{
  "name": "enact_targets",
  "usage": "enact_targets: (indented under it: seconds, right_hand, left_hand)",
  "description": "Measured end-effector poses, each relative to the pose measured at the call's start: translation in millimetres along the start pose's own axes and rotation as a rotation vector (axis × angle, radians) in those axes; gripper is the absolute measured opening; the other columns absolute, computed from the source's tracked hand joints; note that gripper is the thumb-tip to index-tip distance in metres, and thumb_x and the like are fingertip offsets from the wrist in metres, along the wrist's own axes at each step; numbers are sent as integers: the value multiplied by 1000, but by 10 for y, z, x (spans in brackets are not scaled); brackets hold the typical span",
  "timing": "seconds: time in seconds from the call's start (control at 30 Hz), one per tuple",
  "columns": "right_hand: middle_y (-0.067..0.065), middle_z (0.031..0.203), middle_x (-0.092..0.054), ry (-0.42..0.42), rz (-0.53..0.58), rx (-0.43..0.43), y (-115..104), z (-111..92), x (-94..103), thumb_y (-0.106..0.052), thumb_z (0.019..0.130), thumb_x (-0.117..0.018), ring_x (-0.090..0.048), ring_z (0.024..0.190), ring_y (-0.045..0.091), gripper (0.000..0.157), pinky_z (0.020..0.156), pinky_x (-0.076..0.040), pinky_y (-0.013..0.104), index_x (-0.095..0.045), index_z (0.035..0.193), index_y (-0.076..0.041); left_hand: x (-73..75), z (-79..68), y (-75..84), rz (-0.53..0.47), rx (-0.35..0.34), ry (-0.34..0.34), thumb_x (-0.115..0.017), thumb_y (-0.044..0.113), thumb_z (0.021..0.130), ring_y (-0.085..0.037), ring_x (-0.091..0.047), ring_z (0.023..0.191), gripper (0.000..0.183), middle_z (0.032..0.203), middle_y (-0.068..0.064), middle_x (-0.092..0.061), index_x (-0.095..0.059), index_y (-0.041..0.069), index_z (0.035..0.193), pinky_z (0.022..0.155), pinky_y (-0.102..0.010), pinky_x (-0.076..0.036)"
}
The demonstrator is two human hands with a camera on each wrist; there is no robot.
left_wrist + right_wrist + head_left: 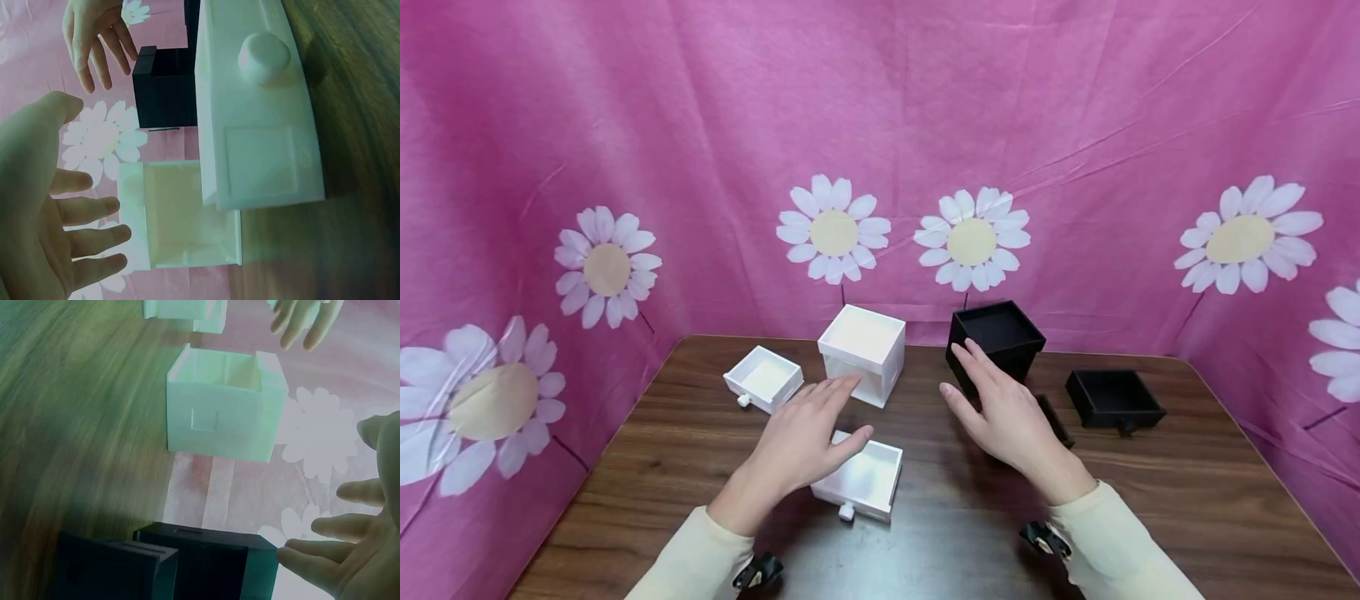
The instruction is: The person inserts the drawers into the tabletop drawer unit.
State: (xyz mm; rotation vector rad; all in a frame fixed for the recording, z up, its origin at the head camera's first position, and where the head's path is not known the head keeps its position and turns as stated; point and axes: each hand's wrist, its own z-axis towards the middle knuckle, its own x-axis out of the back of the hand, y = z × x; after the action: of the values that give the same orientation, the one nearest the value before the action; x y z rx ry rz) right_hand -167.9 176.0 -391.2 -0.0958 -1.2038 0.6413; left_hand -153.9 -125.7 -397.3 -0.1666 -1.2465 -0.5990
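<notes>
My left hand (801, 437), fingers extended and holding nothing, hovers over a white drawer (868, 492) with a round knob, partly covering it in the head view. Just past its fingertips stands a white box (861, 335) with an open front, its hollow side showing in the left wrist view. My right hand (1011, 421) is likewise empty, fingers spread in front of a black box (1000, 329), with the fingertips overlapping it in the head view. Behind the right wrist, a black drawer (1054, 421) is mostly hidden; the right wrist view shows this drawer (112, 569) before the box.
A second white drawer (765, 379), knob facing forward, lies left of the white box. Another black drawer (1116, 400) sits right of the black box. All rest on a brown wooden table (947, 550), backed by a pink curtain (895, 108) with white flowers.
</notes>
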Motion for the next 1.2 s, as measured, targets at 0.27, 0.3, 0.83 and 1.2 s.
enact_targets:
  seconds: [0.27, 0.3, 0.83, 1.2]
  right_hand:
    - [20, 156, -60, 82, 71, 25, -39, 74, -53, -33, 108, -66, -64, 138, 40, 55, 111, -53, 61, -57, 155, -5]
    - [20, 153, -63, 94, 77, 21, -37, 75, -61, -33, 108, -66, -66, 136, 40, 54, 110, -53, 61, -59, 154, -5]
    - [14, 114, -82, 122, 150, 23, -44, 263, -198, -26, 106, -68, -77, 103, 34, 41, 92, -59, 56, -68, 140, -3]
    - [20, 136, -73, 110, 181, -14, -43, 388, -356, -27, 104, -71, -72, 121, 37, 44, 105, -56, 58, -68, 141, -3]
  left_hand:
    - [3, -113, -82, 17, -14, 90, -74, 47, 96, -30, -79, 107, 66, 129, -10, -79, -62, 13, 152, 86, -51, -63]
    - [7, -125, -88, 18, -14, 98, -74, 46, 96, -30, -80, 102, 65, 124, -10, -81, -63, 13, 151, 81, -50, -63]
    - [126, -316, -133, -153, 150, 49, -74, 39, 98, -12, -77, 82, 36, 96, 4, -83, -78, 17, 125, 72, -39, -60]
    - [130, -520, -153, -315, 175, 12, -78, 29, 95, 10, -62, 72, 25, 81, 16, -72, -78, 14, 116, 71, -24, -57]
